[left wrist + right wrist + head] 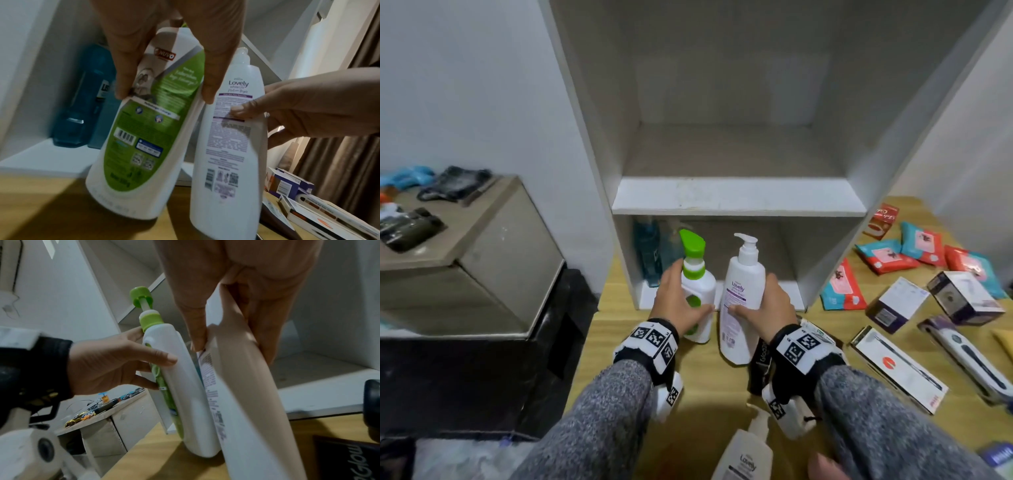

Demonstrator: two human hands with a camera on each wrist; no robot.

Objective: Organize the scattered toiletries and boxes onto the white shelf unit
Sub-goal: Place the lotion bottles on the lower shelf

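My left hand grips a white pump bottle with a green cap and green label, thumb on its near face, just in front of the white shelf unit. My right hand grips a taller white Lovely lotion bottle beside it. Both bottles stand upright, slightly tilted, at the mouth of the lowest compartment. In the left wrist view the green-label bottle and the lotion bottle are side by side, almost touching. Two blue bottles stand at the compartment's back left.
On the wooden table to the right lie red and teal wipe packs, purple boxes and long toothbrush boxes. A second Lovely bottle lies near me, a black tube under my right wrist. A grey cabinet stands left.
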